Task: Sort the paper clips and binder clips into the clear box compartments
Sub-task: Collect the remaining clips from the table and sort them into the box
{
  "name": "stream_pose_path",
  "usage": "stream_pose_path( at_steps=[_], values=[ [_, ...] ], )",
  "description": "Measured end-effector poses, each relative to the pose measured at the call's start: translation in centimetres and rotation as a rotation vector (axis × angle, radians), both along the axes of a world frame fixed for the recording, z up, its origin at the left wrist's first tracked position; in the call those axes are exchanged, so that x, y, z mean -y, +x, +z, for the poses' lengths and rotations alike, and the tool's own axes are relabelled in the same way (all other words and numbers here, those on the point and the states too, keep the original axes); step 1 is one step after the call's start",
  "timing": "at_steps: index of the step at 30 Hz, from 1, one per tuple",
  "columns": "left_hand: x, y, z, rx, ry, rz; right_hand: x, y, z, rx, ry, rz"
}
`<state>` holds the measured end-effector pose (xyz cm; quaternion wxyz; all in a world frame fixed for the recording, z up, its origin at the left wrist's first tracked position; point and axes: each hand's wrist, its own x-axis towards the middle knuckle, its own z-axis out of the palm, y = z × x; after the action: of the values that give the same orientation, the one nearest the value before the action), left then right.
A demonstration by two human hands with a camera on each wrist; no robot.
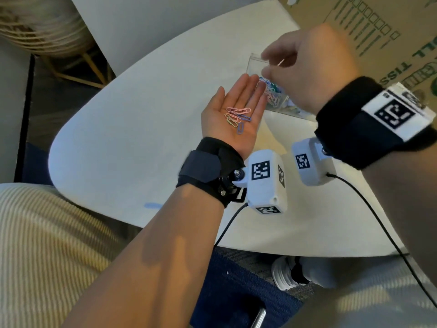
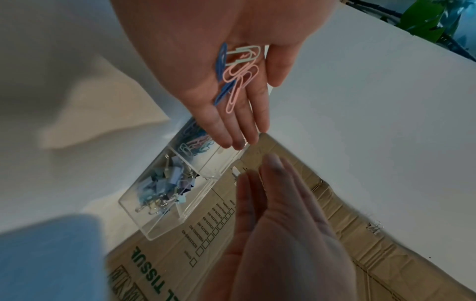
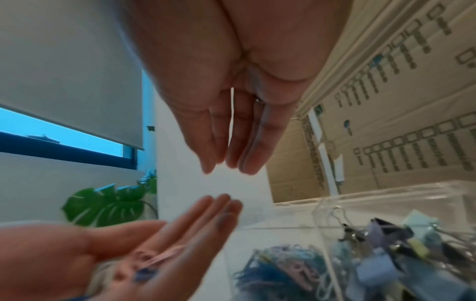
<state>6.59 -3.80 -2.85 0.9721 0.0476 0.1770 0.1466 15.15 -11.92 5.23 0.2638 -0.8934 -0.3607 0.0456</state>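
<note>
The left hand [image 1: 233, 114] lies nearest, palm up above the white counter [image 1: 132, 143], its fingers [image 2: 233, 126] straight and together, their tips reaching the near edge of the clear box [image 2: 165, 228]. A small heap of loose paper clips [image 1: 237, 116], pink, green and blue, rests on the open palm. Just right of it and higher, the right hand [image 1: 309, 69] hovers over the box with its fingers [image 3: 247, 150] extended downward and close together; it seems to hold nothing, though blur makes the fingertips hard to read. The box stands on the counter beyond both hands. Its left compartment holds a tangle of coloured clips [image 2: 195, 143]; the right compartment holds binder clips [image 2: 165, 185]. Farther right, a printed cardboard carton [image 1: 383, 27] lies touching the box.
</note>
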Motion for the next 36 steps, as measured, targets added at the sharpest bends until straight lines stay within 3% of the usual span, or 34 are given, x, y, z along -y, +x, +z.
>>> stream_pose_path(
  at_steps=[3, 6, 19, 31, 36],
  values=[
    [0.4, 0.1, 0.5, -0.029, 0.004, 0.015, 0.8, -2.2, 0.4, -0.089, -0.192, 0.243],
    [1.1, 0.3, 1.0, -0.054, -0.023, 0.023, 0.8, -2.5, -0.3, 0.002, -0.330, 0.339],
    [1.9, 0.2, 0.6, -0.144, -0.140, 0.012, -0.2, -2.4, -2.0, -0.048, -0.317, 0.287],
    [1.5, 0.6, 0.3, -0.118, -0.058, -0.015, 0.3, -2.2, -1.8, -0.109, -0.210, 0.213],
    [1.7, 0.8, -0.1, -0.100, -0.074, -0.038, 0.2, -2.8, -1.6, -0.086, -0.250, 0.239]
  ],
)
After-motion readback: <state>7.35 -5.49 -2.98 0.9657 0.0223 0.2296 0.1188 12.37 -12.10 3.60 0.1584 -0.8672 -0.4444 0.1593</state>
